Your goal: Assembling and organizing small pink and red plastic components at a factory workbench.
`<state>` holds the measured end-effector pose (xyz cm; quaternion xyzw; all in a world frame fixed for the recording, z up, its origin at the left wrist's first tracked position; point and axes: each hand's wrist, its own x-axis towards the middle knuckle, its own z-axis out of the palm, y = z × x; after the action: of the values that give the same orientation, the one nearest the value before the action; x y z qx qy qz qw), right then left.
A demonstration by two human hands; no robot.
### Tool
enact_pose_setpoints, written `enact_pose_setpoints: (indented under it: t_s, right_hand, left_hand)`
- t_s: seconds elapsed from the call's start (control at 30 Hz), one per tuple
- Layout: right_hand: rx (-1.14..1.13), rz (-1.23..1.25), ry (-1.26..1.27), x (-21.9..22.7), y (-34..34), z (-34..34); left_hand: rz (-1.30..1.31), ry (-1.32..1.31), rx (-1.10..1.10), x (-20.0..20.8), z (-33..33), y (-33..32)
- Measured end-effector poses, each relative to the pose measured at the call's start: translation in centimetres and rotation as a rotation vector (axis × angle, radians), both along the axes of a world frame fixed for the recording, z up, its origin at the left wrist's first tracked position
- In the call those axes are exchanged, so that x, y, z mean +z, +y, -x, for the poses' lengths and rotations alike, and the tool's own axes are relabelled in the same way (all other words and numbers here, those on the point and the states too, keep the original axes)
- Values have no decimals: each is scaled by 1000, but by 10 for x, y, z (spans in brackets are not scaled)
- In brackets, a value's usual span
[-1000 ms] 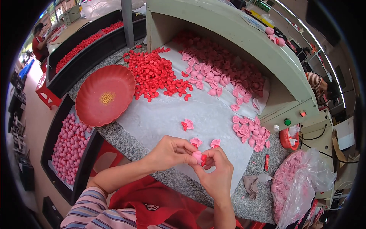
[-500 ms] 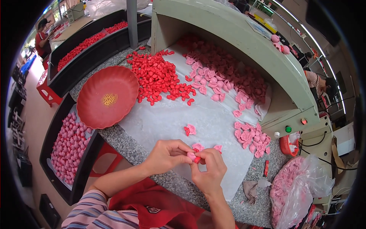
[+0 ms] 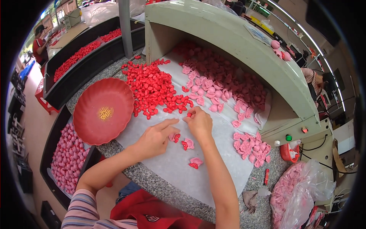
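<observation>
My left hand (image 3: pixel 153 138) hovers over the white sheet with its fingers stretched apart, holding nothing I can see. Just beside its fingertips lies a pink-and-red plastic piece (image 3: pixel 175 137). At the near edge of the loose small red plastic pieces (image 3: pixel 152 87), my right hand (image 3: pixel 199 123) pinches one small red piece (image 3: pixel 189 114) between thumb and fingertips. Two more joined pieces, pink petal-like shells with red parts, rest between my arms: one upper piece (image 3: pixel 188 144) and one lower piece (image 3: pixel 195 163).
A scalloped red bowl (image 3: pixel 87 122) stands at left, above a black tray (image 3: pixel 47 152) of pink-and-red balls. Pink shells (image 3: pixel 251 147) lie right, before a pale green machine housing (image 3: pixel 228 23). A plastic bag (image 3: pixel 289 194) of pink parts and a red marker (image 3: pixel 266 176) sit nearby.
My hands have parted and moved forward from the near middle. The pink-and-red piece they held together is now apparently on the sheet by my left hand; my right hand has taken a red piece.
</observation>
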<state>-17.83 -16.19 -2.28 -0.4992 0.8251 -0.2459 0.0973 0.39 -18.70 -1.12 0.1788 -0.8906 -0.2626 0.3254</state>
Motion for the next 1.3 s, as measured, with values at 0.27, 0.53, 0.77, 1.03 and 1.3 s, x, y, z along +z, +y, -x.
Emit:
enact_pose_setpoints:
  t_s: [0.27, 0.53, 0.77, 1.03, 1.3]
  right_hand:
    - [-162, 393, -798, 38, 104, 19]
    - [-217, 576, -1199, 51, 175, -14]
    - [-214, 788, -794, 55, 161, -46]
    - [-163, 679, -913, 71, 163, -59]
    - [-67, 496, -629, 91, 178, -71]
  left_hand:
    - [63, 89, 13, -2, 157, -37]
    - [26, 52, 161, -12, 169, -12]
    - [-1268, 195, -328, 35, 66, 63]
    - [-1473, 287, -437, 31, 32, 66]
    - [-1300, 315, -535, 37, 22, 68]
